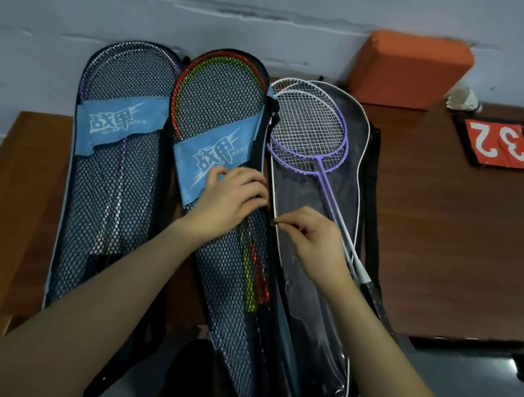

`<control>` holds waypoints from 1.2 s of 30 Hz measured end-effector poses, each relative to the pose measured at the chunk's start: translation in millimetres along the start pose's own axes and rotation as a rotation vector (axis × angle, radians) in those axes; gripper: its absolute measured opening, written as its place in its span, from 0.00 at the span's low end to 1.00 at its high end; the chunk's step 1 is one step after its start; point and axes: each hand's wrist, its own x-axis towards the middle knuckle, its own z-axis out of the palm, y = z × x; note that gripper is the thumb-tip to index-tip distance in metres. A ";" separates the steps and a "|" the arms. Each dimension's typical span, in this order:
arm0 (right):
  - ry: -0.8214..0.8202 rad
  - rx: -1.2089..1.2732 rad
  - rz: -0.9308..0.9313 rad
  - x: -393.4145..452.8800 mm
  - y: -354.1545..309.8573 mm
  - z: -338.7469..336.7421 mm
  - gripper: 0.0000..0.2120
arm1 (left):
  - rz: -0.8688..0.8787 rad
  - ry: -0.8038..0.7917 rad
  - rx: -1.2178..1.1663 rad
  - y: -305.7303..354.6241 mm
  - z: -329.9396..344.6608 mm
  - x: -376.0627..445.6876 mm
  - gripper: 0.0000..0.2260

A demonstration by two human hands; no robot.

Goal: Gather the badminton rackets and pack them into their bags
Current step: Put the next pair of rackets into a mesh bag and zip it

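Observation:
Three racket bags lie side by side on a wooden bench. The left mesh bag [110, 174] holds purple and white rackets. The middle mesh bag [226, 282] holds red and green rackets. My left hand [230, 196] presses flat on this bag near its blue label. My right hand [307, 236] pinches a small zipper pull at the middle bag's right edge. On the right, an open dark bag [310, 295] has a purple racket and a white racket [309, 127] lying on top of it, their handles passing under my right wrist.
A brown table [453, 235] stands to the right, carrying an orange foam block [411, 71], a flip scoreboard [516, 146] and a white shuttlecock [463, 99]. The wooden bench [11, 210] extends left. A painted wall is behind.

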 end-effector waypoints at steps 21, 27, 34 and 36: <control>0.024 0.099 0.080 -61.3 7.0 -14.1 0.06 | -0.127 -0.021 -0.204 53.4 28.5 -52.1 0.08; 0.025 0.181 0.064 -78.9 -1.2 -34.9 0.06 | -0.361 0.229 -0.278 49.1 14.8 -29.7 0.07; 0.020 0.224 0.032 -94.0 -9.8 -48.2 0.07 | -0.260 0.092 -0.157 64.6 4.9 -28.3 0.10; 0.044 0.233 0.024 -93.2 -12.9 -49.7 0.07 | -0.070 -0.028 -0.152 83.2 3.9 -45.0 0.14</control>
